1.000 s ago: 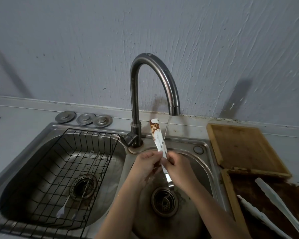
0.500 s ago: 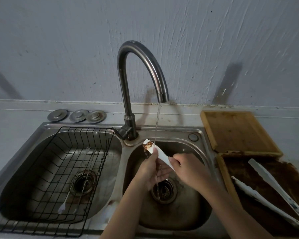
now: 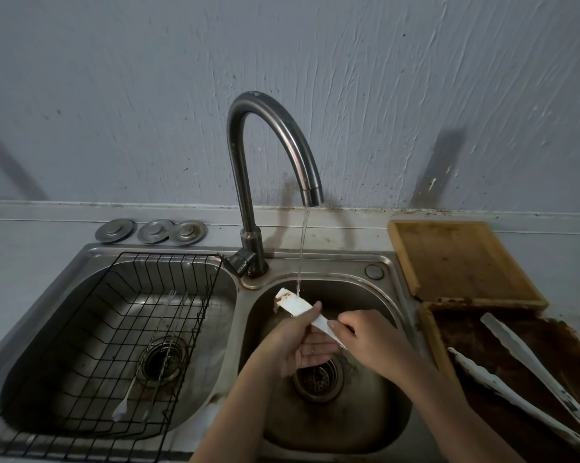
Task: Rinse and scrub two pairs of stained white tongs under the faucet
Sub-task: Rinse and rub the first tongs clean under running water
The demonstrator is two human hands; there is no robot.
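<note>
A wire rack (image 3: 121, 329) sits in the left basin (image 3: 48, 329), holding thin utensils (image 3: 163, 335). Over the right basin (image 3: 375, 412), both hands grip stained tongs (image 3: 297, 304) under the faucet (image 3: 265, 155) stream: left hand (image 3: 290, 345) curled around them, right hand (image 3: 372, 342) pinching. More tongs (image 3: 529, 362) lie on the tray (image 3: 430, 332).

Rough grey plastered wall (image 3: 148, 95) with trowel streaks and dark specks near its base. Pale grey surface (image 3: 31, 248) below carries a stainless double-basin sink (image 3: 387, 262). Light dim, soft shadows.
</note>
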